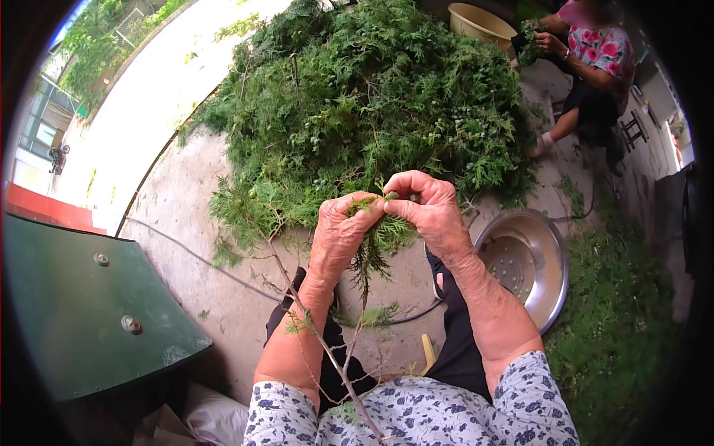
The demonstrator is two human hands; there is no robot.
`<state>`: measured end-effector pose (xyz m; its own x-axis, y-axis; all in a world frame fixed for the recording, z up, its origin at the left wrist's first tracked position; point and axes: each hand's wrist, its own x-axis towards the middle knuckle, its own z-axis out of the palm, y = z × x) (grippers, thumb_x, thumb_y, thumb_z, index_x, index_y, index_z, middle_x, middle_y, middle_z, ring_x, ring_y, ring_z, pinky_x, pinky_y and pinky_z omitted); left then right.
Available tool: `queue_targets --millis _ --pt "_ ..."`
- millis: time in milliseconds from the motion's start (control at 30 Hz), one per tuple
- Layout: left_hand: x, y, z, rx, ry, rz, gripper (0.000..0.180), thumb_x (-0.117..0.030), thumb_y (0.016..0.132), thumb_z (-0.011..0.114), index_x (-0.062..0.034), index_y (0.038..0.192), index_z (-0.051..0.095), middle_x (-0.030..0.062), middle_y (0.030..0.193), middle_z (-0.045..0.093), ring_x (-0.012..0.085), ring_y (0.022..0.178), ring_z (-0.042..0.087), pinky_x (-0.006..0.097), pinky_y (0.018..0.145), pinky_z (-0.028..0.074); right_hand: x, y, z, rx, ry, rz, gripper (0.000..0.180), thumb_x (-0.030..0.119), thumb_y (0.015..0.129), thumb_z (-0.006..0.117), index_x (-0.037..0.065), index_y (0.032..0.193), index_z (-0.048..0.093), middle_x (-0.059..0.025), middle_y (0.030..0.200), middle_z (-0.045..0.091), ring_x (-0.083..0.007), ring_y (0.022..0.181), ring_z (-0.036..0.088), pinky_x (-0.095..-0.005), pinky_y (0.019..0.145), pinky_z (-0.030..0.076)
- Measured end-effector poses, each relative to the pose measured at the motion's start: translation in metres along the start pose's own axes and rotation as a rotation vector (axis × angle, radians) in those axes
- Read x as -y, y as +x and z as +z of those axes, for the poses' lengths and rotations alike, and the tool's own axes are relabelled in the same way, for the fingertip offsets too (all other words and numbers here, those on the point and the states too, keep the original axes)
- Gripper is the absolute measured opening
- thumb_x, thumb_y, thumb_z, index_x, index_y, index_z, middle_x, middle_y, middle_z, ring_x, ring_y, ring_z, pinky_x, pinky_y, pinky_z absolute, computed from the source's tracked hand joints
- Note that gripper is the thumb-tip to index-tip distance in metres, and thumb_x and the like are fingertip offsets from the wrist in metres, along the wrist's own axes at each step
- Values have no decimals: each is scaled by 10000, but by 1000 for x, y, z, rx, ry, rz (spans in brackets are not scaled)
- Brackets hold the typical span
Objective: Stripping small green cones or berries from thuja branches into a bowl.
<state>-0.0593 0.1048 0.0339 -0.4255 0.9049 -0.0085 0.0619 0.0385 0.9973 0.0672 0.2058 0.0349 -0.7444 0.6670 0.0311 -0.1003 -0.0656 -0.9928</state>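
In front of me my left hand [343,227] is closed around a leafy tip of a cut evergreen branch [326,349]. Its bare, forked stem slants down across my left forearm to my lap. The thumb and forefinger of my right hand [433,212] pinch a small green cone [390,196] at that tip, where the two hands almost meet. Just beyond them rises a big heap of evergreen branches [372,111] bearing scattered pale cones. Right of my right forearm sits a wide metal basin [552,271], with several small pale cones on its bottom.
At the far right a seated person [595,67] holds a green sprig beside a yellow basin [480,22]. A green metal panel [89,297] stands at the left. A dark hose [197,256] crosses the concrete floor. Loose greenery [617,327] spreads at the right.
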Motion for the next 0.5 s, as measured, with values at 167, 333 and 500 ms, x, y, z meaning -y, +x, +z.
queue_targets --millis 167,333,500 --pt "-1 -4 10 -146 -99 -67 138 -114 790 635 12 847 648 7 694 622 56 643 525 218 601 424 5 -6 10 -173 96 85 132 30 776 656 23 906 630 30 742 586 -29 663 507 -182 598 431" --pt "2 -1 19 -64 -215 -94 120 -135 799 630 -16 790 641 -40 687 582 21 635 479 202 576 393 1 -15 -17 -94 34 180 105 111 820 623 27 883 624 45 677 544 -10 532 439 -168 429 317" --pt "9 0 29 10 -360 -220 94 -112 791 635 -20 809 635 -17 735 608 46 640 520 210 599 420 -4 -25 -27 -224 227 319 121 136 854 584 20 886 603 32 664 531 -23 505 437 -165 406 300"
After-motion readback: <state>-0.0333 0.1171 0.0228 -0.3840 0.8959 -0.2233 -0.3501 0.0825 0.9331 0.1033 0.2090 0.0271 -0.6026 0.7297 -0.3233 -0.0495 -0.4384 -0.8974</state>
